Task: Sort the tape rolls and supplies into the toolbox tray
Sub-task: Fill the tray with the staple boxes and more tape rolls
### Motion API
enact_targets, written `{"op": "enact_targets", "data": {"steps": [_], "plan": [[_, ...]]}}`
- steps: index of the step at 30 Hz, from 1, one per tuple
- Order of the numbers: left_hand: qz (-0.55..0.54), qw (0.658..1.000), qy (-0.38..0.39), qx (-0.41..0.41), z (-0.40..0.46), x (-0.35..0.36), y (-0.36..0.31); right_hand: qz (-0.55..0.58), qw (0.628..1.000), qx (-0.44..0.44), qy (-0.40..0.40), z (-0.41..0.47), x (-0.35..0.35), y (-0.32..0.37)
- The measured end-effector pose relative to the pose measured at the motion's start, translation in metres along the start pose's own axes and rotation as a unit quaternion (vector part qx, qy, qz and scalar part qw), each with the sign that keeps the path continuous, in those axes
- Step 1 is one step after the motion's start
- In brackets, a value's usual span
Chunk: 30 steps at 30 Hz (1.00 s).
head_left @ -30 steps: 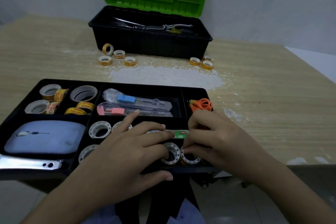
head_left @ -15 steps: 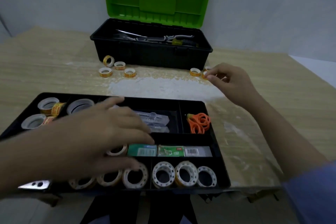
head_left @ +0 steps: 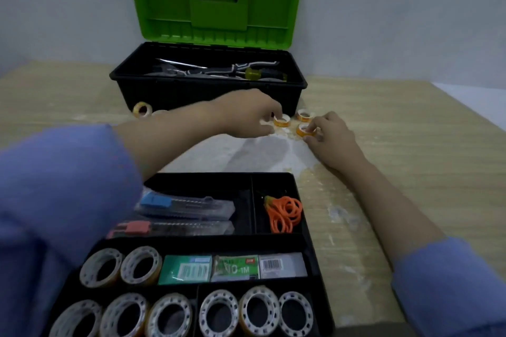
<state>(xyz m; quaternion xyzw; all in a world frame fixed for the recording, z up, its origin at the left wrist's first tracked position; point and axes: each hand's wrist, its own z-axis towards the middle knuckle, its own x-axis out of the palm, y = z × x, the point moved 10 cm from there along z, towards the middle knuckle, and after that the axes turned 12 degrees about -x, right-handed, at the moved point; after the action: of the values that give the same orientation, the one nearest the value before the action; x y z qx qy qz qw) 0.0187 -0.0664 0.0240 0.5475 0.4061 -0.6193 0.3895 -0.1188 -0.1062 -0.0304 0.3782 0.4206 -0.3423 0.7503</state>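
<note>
The black toolbox tray (head_left: 310, 230) lies nearest me and holds several white-core tape rolls (head_left: 219, 312), staple boxes (head_left: 235, 268), two utility knives (head_left: 189, 205) and orange rubber bands (head_left: 284, 213). Both my arms reach past it to small yellow tape rolls on the table in front of the toolbox (head_left: 208, 90). My left hand (head_left: 252, 115) pinches the left edge of one small yellow roll (head_left: 282, 121), which rests on the table. My right hand (head_left: 331, 137) has its fingertips closed on a second small roll (head_left: 304, 130). A third small roll (head_left: 304, 115) lies just behind them, untouched.
The toolbox stands open with its green lid (head_left: 216, 0) upright, a screwdriver (head_left: 262, 74) and other tools inside. Another small yellow roll (head_left: 142, 110) leans at the toolbox's front left. White scuffed patches mark the wooden table (head_left: 410, 145) between toolbox and tray.
My left hand left the tray and reached forward to the small rolls by the toolbox. My right hand closed its fingers on a small roll there. The view has moved closer to the toolbox.
</note>
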Motion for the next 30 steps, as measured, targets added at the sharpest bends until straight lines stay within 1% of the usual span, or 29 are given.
{"op": "enact_targets", "data": {"steps": [2, 5, 8, 12, 15, 19, 23, 25, 26, 27, 29, 30], "plan": [[0.019, 0.999, 0.002, -0.034, 0.023, 0.018, 0.004, 0.002, 1.000, -0.001, 0.002, 0.000, 0.001, -0.001], [0.035, 0.997, -0.017, -0.071, 0.041, 0.030, 0.009, 0.013, 1.000, -0.005, -0.006, 0.002, 0.001, 0.001], [0.030, 0.996, -0.013, -0.089, 0.049, 0.038, 0.009, 0.015, 1.000, -0.007, -0.014, 0.002, 0.001, 0.001], [0.022, 0.996, -0.019, -0.086, 0.054, 0.042, 0.009, 0.022, 1.000, 0.002, -0.010, 0.002, 0.000, 0.000], [0.018, 0.996, -0.032, -0.076, 0.053, 0.040, 0.009, 0.061, 0.998, -0.026, -0.005, 0.003, -0.006, 0.011], [0.038, 0.997, -0.033, -0.054, 0.040, 0.031, 0.011, 0.197, 0.976, -0.077, 0.048, -0.003, -0.007, 0.036], [0.022, 0.998, -0.044, -0.039, 0.013, 0.010, 0.013, 0.210, 0.969, -0.095, 0.093, -0.006, 0.004, 0.044], [0.007, 0.998, -0.058, -0.027, -0.004, -0.002, 0.009, 0.219, 0.966, -0.091, 0.101, -0.007, 0.006, 0.042], [-0.003, 0.998, -0.064, -0.020, -0.014, -0.008, 0.007, 0.227, 0.966, -0.086, 0.091, -0.007, 0.003, 0.041], [-0.013, 0.998, -0.065, -0.012, -0.024, -0.013, 0.003, 0.237, 0.966, -0.077, 0.064, -0.005, -0.002, 0.037], [-0.018, 0.998, -0.059, -0.003, -0.044, -0.020, -0.003, 0.230, 0.972, -0.041, -0.025, 0.004, -0.018, 0.021], [-0.022, 0.998, -0.058, -0.004, -0.055, -0.023, -0.004, 0.205, 0.977, -0.022, -0.058, 0.010, -0.022, 0.011]]}}
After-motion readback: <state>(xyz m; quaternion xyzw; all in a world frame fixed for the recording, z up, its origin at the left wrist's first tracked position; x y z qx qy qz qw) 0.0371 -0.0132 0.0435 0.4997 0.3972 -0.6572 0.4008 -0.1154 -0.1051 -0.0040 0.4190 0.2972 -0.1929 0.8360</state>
